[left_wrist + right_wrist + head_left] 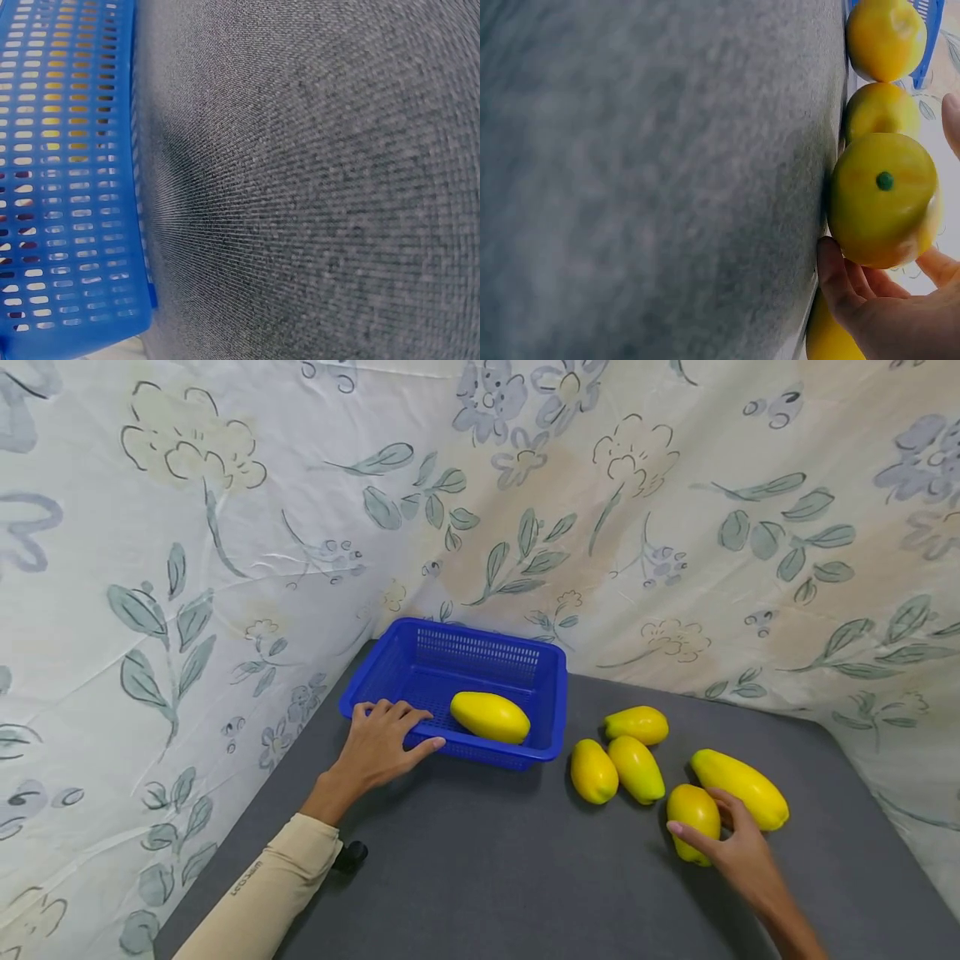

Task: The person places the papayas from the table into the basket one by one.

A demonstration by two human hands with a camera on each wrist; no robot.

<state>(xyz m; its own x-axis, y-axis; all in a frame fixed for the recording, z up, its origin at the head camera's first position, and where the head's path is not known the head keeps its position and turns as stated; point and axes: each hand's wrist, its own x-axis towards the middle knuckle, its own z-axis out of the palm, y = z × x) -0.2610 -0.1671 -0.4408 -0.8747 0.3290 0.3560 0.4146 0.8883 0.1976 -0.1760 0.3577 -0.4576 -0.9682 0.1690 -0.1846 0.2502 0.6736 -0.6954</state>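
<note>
The right hand (738, 852) curls its fingers around the nearest yellow fruit (693, 812), which lies on the grey worktop (487, 868), well right of the blue basket (480, 647). The left hand (382, 739) rests on the basket's front rim, fingers relaxed and gripping nothing. 1 fruit in the basket (490, 717) lies just beside that hand; 4 other fruits (636, 768) lie between the basket and the right hand.

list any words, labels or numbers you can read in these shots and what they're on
Small dark print on the beige sleeve of the left arm: too small and tilted to read for certain.
Blue basket, yellow fruits, grey table, flowered cloth: no text on them.
</note>
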